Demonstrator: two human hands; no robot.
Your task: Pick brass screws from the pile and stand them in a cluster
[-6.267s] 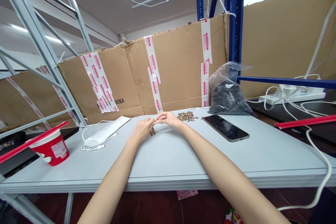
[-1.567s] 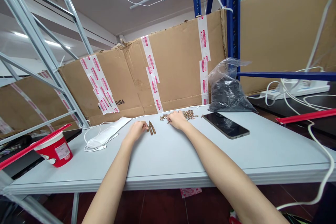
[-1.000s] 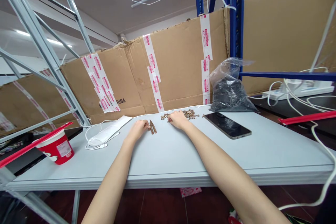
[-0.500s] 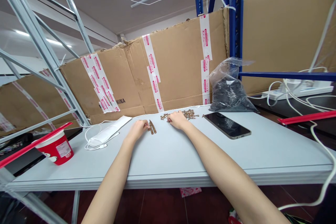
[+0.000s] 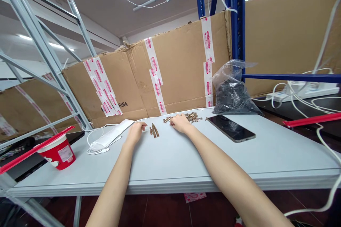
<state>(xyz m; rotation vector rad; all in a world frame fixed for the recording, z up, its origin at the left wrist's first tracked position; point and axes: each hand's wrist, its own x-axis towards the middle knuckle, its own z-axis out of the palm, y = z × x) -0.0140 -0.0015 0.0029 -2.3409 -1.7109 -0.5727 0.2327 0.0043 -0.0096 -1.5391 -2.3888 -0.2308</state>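
A few small brown metal pieces (image 5: 153, 131) lie in a short row on the grey table (image 5: 173, 159). My left hand (image 5: 136, 131) rests just left of them, fingers curled, its tips a little apart from the row. My right hand (image 5: 179, 123) sits at the near edge of a loose heap of small brass-coloured parts (image 5: 189, 116), fingers bent down and pinched on the heap. What the fingers hold is too small to make out.
A dark phone (image 5: 231, 128) lies right of the heap. A clear bag of black parts (image 5: 232, 92) stands behind it. A white face mask with cable (image 5: 108, 138) lies left, a red paper cup (image 5: 58, 151) further left. Taped cardboard (image 5: 165, 74) walls the back.
Earliest, both hands met above the brown pieces. Since then the right hand went to the heap. In the last half second the left hand slid slightly left, off the row.
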